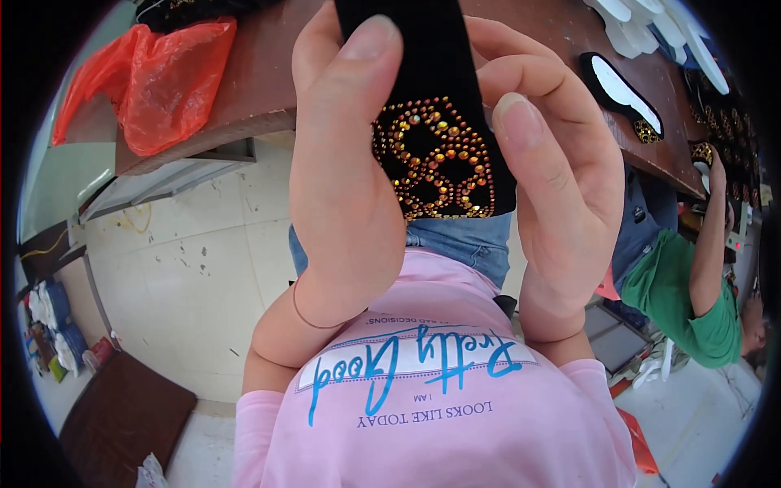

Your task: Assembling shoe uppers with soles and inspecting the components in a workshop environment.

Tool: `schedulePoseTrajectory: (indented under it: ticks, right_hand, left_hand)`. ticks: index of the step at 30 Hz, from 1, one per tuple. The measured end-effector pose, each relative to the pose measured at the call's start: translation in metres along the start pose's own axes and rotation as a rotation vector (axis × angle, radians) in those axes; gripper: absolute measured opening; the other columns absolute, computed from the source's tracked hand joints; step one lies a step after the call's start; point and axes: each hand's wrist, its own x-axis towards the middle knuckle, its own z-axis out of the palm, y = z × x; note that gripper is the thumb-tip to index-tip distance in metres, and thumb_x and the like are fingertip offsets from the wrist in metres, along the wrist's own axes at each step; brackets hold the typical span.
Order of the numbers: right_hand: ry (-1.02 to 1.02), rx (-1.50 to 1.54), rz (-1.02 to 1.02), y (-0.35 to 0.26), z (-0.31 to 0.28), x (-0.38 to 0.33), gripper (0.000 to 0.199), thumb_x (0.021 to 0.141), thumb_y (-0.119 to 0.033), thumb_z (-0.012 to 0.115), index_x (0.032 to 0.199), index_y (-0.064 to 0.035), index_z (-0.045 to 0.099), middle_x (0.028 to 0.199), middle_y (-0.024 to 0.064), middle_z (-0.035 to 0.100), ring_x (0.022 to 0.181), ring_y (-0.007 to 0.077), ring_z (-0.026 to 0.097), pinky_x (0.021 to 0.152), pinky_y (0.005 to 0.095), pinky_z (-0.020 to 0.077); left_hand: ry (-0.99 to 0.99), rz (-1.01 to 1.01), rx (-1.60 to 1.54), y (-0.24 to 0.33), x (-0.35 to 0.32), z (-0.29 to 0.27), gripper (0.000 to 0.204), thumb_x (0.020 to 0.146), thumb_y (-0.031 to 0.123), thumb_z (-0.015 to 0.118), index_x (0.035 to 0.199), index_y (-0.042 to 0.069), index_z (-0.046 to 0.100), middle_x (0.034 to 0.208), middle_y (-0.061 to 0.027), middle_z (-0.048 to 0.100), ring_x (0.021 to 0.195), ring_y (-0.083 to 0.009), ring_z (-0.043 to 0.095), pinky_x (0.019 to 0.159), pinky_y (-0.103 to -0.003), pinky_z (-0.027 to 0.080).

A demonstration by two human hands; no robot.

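Note:
A black fabric piece studded with orange and gold rhinestones [443,159] is held up in front of me, its top cut off by the upper edge of the view. My left hand [346,154] grips it, the thumb lying on the black face and the other fingers mostly hidden behind. Along the opposite edge, my right hand [561,154] is curled at the fabric, with thumb and fingertips at its side. The stones form looping patterns near the lower end, above my lap.
A brown table [268,73] spans the far side. On it lie a red plastic bag [171,85], a black shoe-shaped piece with white lining [622,89] and white shoe forms [630,24]. A person in a green shirt [679,285] works at right. A brown board [126,415] is at lower left.

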Motion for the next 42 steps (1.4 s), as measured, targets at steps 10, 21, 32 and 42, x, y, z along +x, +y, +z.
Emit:
schedulePoseTrajectory:
  ticks: [10,21,32,42]
  right_hand:
    - [0.046,0.059,0.13,-0.008,0.003,-0.003,0.02,0.089,-0.011,0.049,0.099,0.0046,0.057,0.125,0.0157,0.053,0.103,0.0184,0.054,0.091,0.0268,0.038]
    - [-0.101,0.026,0.096,-0.001,-0.006,0.001,0.018,0.088,-0.009,0.051,0.1,0.0035,0.056,0.126,0.015,0.053,0.103,0.0186,0.052,0.092,0.0263,0.0363]
    - [-0.128,0.153,0.148,-0.005,-0.007,0.006,0.016,0.085,-0.008,0.055,0.097,0.0025,0.057,0.13,0.015,0.05,0.105,0.0189,0.051,0.091,0.0251,0.0361]
    - [-0.206,0.021,0.216,-0.009,-0.015,0.018,0.008,0.081,-0.006,0.058,0.085,0.0009,0.058,0.13,0.0127,0.048,0.102,0.0185,0.051,0.087,0.0232,0.035]
  left_hand:
    - [0.377,0.152,0.569,-0.004,-0.009,0.022,0.034,0.097,0.033,0.046,0.118,0.007,0.052,0.102,0.0003,0.06,0.087,-0.0045,0.057,0.078,-0.02,0.043]
    - [0.382,0.153,0.399,-0.014,-0.009,0.027,0.034,0.099,0.034,0.043,0.119,0.007,0.049,0.1,-0.0016,0.06,0.085,-0.0052,0.057,0.074,-0.018,0.044]
    - [0.242,0.115,0.496,-0.015,-0.004,0.015,0.031,0.1,0.036,0.039,0.106,0.007,0.05,0.095,-0.002,0.06,0.081,-0.0056,0.056,0.071,-0.018,0.044]
    - [0.158,0.09,0.554,-0.008,-0.012,0.002,0.034,0.101,0.037,0.035,0.095,0.008,0.05,0.091,-0.0024,0.06,0.077,-0.006,0.055,0.068,-0.017,0.044]
